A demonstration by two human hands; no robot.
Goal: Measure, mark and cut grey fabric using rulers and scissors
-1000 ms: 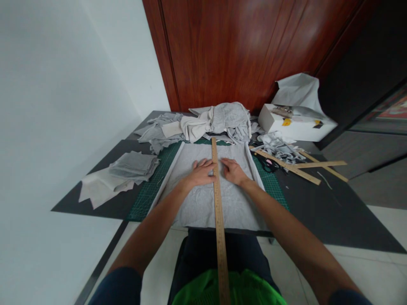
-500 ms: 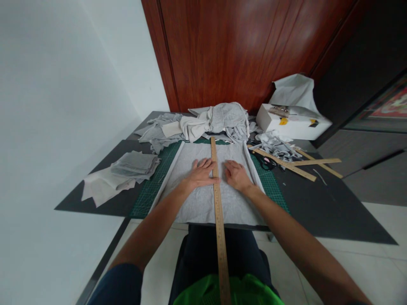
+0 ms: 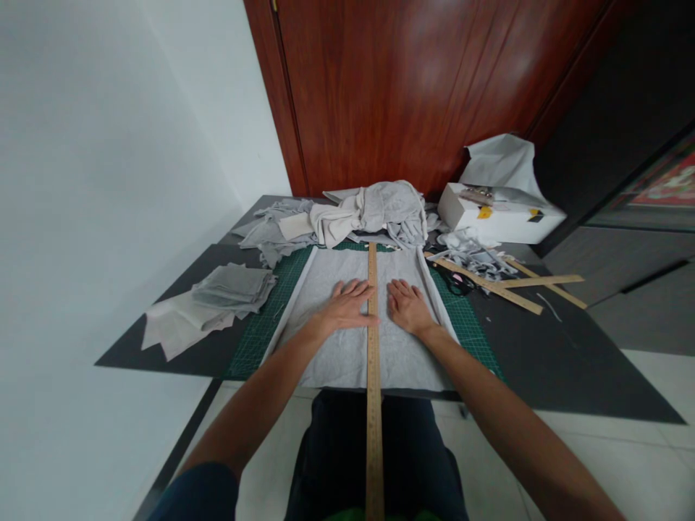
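A light grey cloth [image 3: 337, 362] lies spread over a green cutting mat [image 3: 250, 346], with folded strips along both sides. Down its middle runs a long wooden ruler [image 3: 373, 362], whose near end hangs past the table edge over my lap. My left hand [image 3: 350, 304] is spread on the cloth left of the ruler, its fingertips and thumb resting on the ruler. To the right of the ruler my right hand [image 3: 407, 305] lies on the cloth, palm down, fingers stretched forward and apart from the ruler.
Folded grey cloths [image 3: 234, 288] lie at the left on the dark table [image 3: 570, 369]. Heaped fabric [image 3: 380, 210] is at the back. To the right are black scissors [image 3: 459, 282], more wooden rulers [image 3: 504, 291], fabric scraps [image 3: 472, 250] and a white box [image 3: 499, 217].
The ruler has swung slightly and now lies straighter along the cloth. My right hand's fingers have straightened out from a more curled pose. My left hand stays at the ruler.
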